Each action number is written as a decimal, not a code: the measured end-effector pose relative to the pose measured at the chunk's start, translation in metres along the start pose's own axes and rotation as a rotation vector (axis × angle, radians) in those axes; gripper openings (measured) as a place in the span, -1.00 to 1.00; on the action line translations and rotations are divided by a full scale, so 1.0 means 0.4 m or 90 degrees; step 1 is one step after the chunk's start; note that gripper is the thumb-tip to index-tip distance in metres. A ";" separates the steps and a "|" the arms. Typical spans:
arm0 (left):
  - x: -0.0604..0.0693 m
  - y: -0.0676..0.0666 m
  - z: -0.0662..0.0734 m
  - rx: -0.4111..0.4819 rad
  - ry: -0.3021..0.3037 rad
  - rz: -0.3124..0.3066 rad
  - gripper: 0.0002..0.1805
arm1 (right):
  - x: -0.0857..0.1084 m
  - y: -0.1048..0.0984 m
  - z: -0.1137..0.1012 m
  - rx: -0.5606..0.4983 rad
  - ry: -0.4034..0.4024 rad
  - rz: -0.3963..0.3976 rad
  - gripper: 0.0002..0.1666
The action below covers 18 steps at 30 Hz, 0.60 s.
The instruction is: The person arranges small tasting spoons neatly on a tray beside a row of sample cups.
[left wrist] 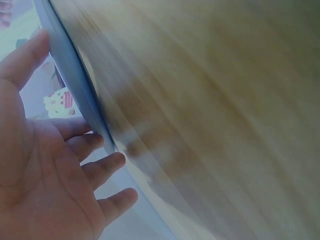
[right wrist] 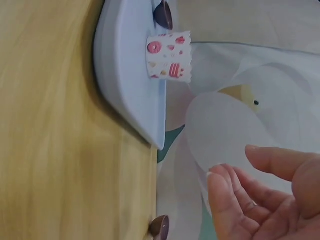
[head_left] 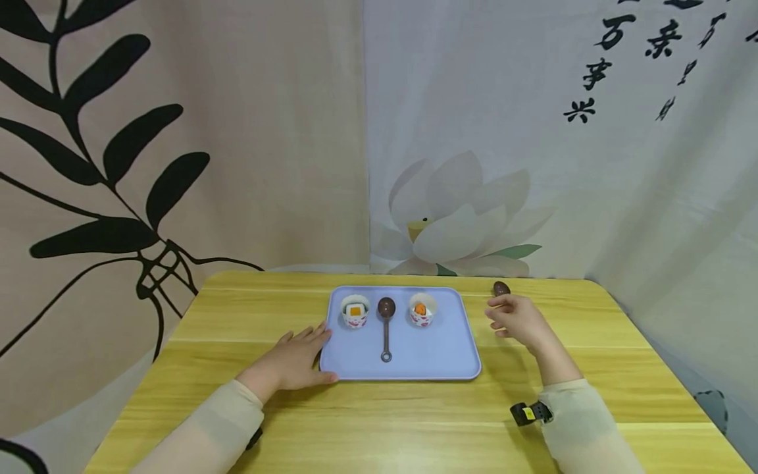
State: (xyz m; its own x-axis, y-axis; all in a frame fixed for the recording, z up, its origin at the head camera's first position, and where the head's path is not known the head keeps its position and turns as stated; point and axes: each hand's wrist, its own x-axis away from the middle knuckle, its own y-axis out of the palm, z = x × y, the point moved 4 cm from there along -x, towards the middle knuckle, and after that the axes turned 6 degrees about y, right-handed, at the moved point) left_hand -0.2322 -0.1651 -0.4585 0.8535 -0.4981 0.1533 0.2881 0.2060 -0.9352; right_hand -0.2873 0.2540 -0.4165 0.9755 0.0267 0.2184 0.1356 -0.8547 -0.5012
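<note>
In the lower middle of the head view we see a pale periwinkle tray (head_left: 441, 355), rectangular, smooth and matte, with rounded corners and a low raised rim. On it, a dark brown spoon (head_left: 386, 329) lies upright in the frame between two paper cups, its round bowl glossy and its thin handle ending in a ring. The left cup (head_left: 356, 322) holds a white piece with a yellow-orange square; the right cup (head_left: 422, 320), white with pink and red prints, holds something round and orange. At the tray's left edge, our left hand (head_left: 296, 361) touches the rim, fingers and thumb spread. At right of centre, our right hand (head_left: 520, 321) has loosely bent fingers, thumb apart, pinching nothing, near a shiny brown rounded piece (head_left: 501, 288) whose remainder is hidden.
</note>
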 end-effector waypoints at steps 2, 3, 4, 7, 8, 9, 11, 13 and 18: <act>-0.001 -0.001 0.000 -0.001 0.000 -0.002 0.09 | -0.006 -0.007 0.007 0.002 0.000 0.008 -0.54; -0.001 -0.001 0.001 -0.001 -0.001 -0.003 0.09 | -0.009 -0.010 0.010 0.003 0.001 0.012 -0.54; -0.001 -0.001 0.001 0.001 0.000 -0.003 0.09 | -0.012 -0.014 0.014 0.003 0.003 0.017 -0.54; -0.001 -0.001 0.001 0.000 -0.001 -0.004 0.09 | -0.018 -0.023 0.023 0.009 0.010 0.026 -0.51; -0.001 -0.001 0.002 0.002 0.000 -0.003 0.09 | -0.020 -0.026 0.026 0.009 0.014 0.030 -0.50; 0.000 -0.001 0.002 -0.001 -0.002 -0.005 0.09 | -0.022 -0.030 0.029 0.011 0.016 0.034 -0.49; 0.000 -0.001 0.002 -0.003 -0.002 -0.005 0.09 | -0.027 -0.036 0.034 0.011 0.021 0.041 -0.48; 0.000 -0.001 0.002 -0.002 -0.001 -0.005 0.09 | -0.032 -0.043 0.040 0.009 0.022 0.047 -0.48; 0.001 -0.004 0.003 0.009 -0.003 -0.003 0.09 | -0.047 -0.054 0.056 -0.004 0.026 0.052 -0.48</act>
State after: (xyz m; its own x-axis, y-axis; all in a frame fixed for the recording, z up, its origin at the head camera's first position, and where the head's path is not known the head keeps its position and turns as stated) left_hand -0.2317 -0.1648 -0.4564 0.8539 -0.4954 0.1593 0.2988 0.2160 -0.9295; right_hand -0.3047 0.2837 -0.4286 0.9754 -0.0636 0.2111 0.0552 -0.8564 -0.5134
